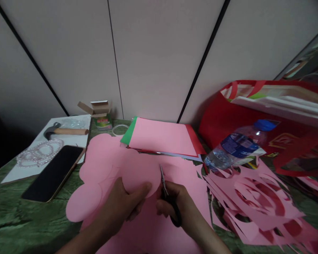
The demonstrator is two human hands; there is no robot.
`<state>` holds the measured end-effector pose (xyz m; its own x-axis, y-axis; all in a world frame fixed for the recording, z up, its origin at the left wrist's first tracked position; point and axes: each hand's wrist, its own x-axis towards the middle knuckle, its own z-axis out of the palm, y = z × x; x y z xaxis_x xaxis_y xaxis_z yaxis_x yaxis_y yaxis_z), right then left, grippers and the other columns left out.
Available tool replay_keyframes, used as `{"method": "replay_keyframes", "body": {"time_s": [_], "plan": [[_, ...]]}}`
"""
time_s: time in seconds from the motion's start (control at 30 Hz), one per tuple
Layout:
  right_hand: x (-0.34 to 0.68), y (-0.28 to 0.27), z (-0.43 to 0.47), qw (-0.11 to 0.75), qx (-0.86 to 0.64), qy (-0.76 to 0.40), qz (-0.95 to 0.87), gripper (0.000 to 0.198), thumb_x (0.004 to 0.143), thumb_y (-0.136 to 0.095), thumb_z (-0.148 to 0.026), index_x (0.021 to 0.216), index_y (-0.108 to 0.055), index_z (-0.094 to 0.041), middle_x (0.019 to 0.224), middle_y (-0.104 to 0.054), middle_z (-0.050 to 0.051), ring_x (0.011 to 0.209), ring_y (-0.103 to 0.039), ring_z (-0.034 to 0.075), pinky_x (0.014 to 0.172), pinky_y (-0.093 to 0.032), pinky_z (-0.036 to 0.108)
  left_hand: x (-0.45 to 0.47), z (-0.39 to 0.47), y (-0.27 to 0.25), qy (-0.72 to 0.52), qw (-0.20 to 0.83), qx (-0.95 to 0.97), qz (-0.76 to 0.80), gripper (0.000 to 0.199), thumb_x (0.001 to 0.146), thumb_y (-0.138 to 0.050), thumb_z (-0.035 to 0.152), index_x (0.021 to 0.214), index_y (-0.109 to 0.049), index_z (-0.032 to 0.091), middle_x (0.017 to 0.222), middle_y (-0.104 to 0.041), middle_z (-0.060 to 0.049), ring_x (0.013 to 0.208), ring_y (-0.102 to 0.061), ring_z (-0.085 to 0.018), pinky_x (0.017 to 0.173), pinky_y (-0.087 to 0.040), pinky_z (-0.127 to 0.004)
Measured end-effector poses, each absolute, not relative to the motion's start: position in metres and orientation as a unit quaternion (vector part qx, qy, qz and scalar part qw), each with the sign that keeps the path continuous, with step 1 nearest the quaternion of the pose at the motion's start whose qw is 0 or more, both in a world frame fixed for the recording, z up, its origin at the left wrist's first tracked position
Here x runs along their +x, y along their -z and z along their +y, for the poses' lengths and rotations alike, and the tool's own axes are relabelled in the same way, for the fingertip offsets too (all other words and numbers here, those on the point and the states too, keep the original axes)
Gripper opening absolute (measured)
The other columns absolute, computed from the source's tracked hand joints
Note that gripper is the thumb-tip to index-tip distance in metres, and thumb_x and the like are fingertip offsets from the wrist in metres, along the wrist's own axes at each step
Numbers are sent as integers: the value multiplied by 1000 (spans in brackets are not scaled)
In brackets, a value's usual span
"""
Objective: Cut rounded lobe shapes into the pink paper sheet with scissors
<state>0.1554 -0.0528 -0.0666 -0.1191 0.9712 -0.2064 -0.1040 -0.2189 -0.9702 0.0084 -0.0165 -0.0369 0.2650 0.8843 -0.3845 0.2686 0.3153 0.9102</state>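
Observation:
My left hand (132,201) pinches a round pink paper piece (140,171) at its lower edge, thumb on top. In my right hand (175,204) is a pair of scissors (164,187) with black handles, its blades pointing up and away along the right edge of that piece. Beneath both hands lie larger pink sheets (185,190). Several cut pink paper circles (83,201) overlap to the left of my left hand. Whether the blades touch the paper I cannot tell.
Pink offcuts (254,201) with round holes are heaped at right, beside a tilted water bottle (235,146) and a red bag (217,116). Coloured sheets (161,135) lie behind. At left are a phone (54,173), hammer (66,131), bead strings (39,153) and opened box (102,118).

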Motion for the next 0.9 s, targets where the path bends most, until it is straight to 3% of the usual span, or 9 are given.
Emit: {"method": "replay_keyframes", "body": {"time_s": [0.23, 0.9], "plan": [[154, 66, -53, 448, -499, -608, -425, 16, 60, -64, -23, 59, -49, -16, 44, -49, -5, 40, -44, 8, 38, -31, 19, 8, -15, 39, -264, 584, 539, 546, 45, 73, -50, 35, 34, -35, 19, 27, -30, 8, 26, -25, -4, 32, -16, -20], [156, 68, -54, 434, -494, -615, -435, 30, 62, -66, -40, 61, -49, -16, 42, -46, -6, 36, -44, 8, 34, -30, 18, 5, -15, 46, -294, 600, 533, 519, 49, 74, -51, 42, 35, -37, 18, 27, -30, 7, 27, -25, -4, 32, -16, -20]]}}
